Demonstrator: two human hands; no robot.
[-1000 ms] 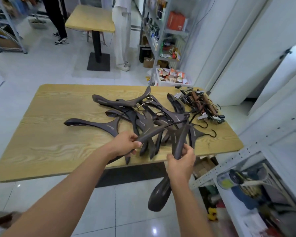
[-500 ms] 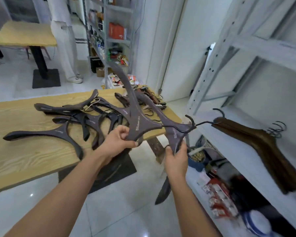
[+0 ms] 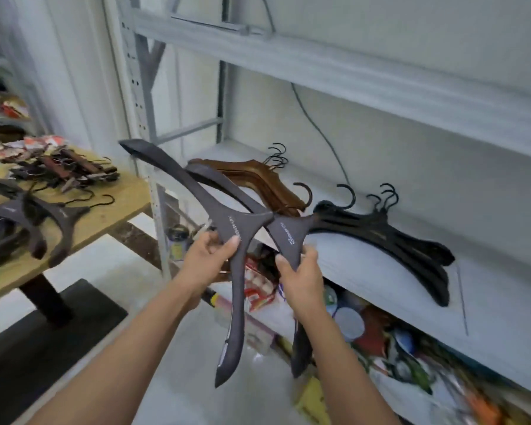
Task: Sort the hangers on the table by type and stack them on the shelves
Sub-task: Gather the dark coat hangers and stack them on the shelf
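Observation:
My left hand (image 3: 210, 254) grips a wide dark grey hanger (image 3: 196, 191) at its middle, one arm pointing up-left, the other hanging down. My right hand (image 3: 301, 271) holds a second dark grey hanger (image 3: 288, 234) the same way, just right of the first. Both are held in front of the white shelf (image 3: 365, 265). On that shelf lies a stack of brown wooden hangers (image 3: 258, 179) at the left and a stack of black hangers (image 3: 390, 237) at the right, hooks pointing to the back wall. More dark hangers (image 3: 34, 216) remain on the wooden table (image 3: 117, 197) at the left.
Brown clip hangers (image 3: 71, 170) lie piled at the table's far end. A perforated shelf upright (image 3: 138, 96) stands between table and shelf. Under the shelf is a lower level crammed with packets and cans (image 3: 365, 326). A grey cable (image 3: 319, 130) runs down the back wall.
My view has swung right from the table to the shelf. Both hands have carried the two dark grey hangers off the table and over to the shelf front.

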